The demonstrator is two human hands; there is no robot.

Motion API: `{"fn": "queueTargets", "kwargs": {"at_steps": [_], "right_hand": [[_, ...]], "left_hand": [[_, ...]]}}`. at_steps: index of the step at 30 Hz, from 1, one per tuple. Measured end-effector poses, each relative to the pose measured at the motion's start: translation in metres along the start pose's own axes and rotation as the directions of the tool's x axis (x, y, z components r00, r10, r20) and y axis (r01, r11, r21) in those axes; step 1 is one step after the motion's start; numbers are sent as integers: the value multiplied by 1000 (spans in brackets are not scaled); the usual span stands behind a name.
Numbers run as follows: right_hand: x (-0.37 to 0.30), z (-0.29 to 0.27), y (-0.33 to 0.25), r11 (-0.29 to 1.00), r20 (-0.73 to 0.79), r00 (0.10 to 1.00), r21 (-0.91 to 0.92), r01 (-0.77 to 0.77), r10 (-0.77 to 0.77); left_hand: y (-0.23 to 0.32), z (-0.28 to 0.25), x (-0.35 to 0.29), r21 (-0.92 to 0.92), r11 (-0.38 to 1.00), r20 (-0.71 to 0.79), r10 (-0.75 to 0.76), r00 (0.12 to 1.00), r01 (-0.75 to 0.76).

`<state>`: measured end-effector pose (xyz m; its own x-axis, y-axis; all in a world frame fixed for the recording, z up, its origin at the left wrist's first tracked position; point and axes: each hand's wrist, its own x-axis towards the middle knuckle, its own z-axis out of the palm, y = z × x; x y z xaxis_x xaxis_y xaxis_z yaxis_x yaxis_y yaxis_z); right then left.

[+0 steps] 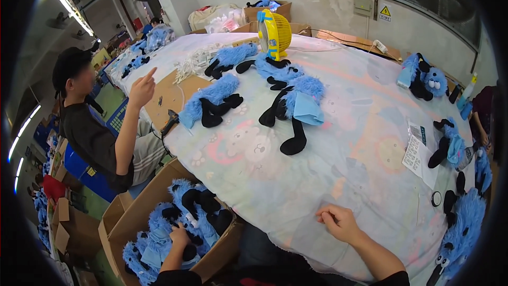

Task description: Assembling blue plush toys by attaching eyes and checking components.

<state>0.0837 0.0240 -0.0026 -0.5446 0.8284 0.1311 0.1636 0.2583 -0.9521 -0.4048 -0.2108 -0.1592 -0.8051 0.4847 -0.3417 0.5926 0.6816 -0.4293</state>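
My left hand (180,237) reaches into an open cardboard box at the lower left. Its fingers close on a blue plush toy (191,237) by a black part, among a pile of similar toys. Some fingertips are hidden in the fur. My right hand (337,223) rests loosely curled on the near side of the table, with nothing visible in its fingers. Farther back on the table lie more shaggy blue toys with long black limbs, one with a light blue cloth piece (308,109) on it.
A cardboard box (119,221) stands against the table (248,180). A co-worker (87,116) sits at left with one hand raised, beside a glue gun (170,123). A yellow fan (275,34) stands at the back. At right are plush toys (465,228), a paper sheet (419,160) and another person's arm.
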Motion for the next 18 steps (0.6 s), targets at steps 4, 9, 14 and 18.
{"fn": "queueTargets", "kwargs": {"at_steps": [4,9,14,18], "right_hand": [[-1,-1,3,1000,-20,1000,-13,9,-9],[1,4,4,1000,-43,999,-17,26,-27],[-2,7,9,998,-107,994,-63,-31,24],[3,7,0,991,-131,990,-111,-70,55]], "left_hand": [[-15,-105,-1,291,890,281,271,921,-350],[28,-303,-4,-372,779,-436,334,836,-505],[142,-407,120,-151,455,-913,275,300,-878],[192,-424,219,-245,622,-879,183,441,-744]]}}
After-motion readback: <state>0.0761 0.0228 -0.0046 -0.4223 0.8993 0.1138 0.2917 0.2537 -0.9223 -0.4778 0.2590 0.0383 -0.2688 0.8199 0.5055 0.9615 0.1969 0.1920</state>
